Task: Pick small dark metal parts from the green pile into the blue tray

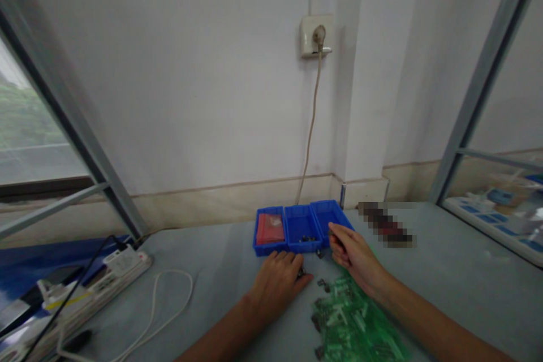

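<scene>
Your R hand [356, 254], fingers curled & tips drawn together, hangs at the front of the right-hand blue bin [324, 212]; can't tell if anything's pinched in it. Your L hand [278, 277] bends palm-down on the grey tabletop [224, 254], just in front of the other bins, w/ small metal parts [301, 272] showing btwn thumb & forefinger; can't tell whether they're gripped or just covered. More such pcs lie loose btwn your hands & along the L edge of a green plastic bag [360, 322], spread below your R wrist. The middle blue bin [299, 218] has a few dark metal pcs at its near end; the left-hand blue bin [280, 250] holds a red packet [270, 229]. Farther out, at your L: a white cable [189, 277] looped nr a power strip [121, 285]. Beyond the bins, a plugged-in cord [313, 119] drops from a wall socket [306, 39].
</scene>
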The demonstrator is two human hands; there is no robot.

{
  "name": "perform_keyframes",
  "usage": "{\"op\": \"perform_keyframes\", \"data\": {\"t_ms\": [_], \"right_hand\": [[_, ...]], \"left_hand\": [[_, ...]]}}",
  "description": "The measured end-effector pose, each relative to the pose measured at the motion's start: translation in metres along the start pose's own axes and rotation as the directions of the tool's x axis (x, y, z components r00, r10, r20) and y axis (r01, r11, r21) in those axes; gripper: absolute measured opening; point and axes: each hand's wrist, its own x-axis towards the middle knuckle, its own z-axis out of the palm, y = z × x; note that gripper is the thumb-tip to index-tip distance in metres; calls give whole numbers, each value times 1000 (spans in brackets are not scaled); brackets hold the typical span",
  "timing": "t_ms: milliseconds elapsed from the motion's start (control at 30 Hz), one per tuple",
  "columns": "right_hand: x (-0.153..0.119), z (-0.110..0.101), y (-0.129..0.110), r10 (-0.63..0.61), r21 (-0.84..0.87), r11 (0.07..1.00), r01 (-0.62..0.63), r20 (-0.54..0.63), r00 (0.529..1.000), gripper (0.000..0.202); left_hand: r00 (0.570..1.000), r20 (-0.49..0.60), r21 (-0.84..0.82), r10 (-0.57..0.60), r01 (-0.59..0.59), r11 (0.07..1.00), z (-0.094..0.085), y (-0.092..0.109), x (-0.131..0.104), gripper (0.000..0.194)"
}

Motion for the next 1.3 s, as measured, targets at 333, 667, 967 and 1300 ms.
{"op": "perform_keyframes", "data": {"t_ms": [333,667,967,1300], "right_hand": [[-1,1,-1,-29,-6,1000,29,27,999,42],[-1,1,-1,-97,-101,990,101,39,995,37],[-1,-1,1,-111,-173,977,122,72,991,33],[1,-1,1,-110,-83,990,118,85,990,36]], "left_hand": [[999,31,-152,-9,14,988,6,-3,1,18],[992,-87,-298,92,-114,948,12,-7,1,13],[986,-110,-277,122,-148,949,11,-7,0,13],[988,-124,-34,92,-97,995,12,-5,-1,16]]}}
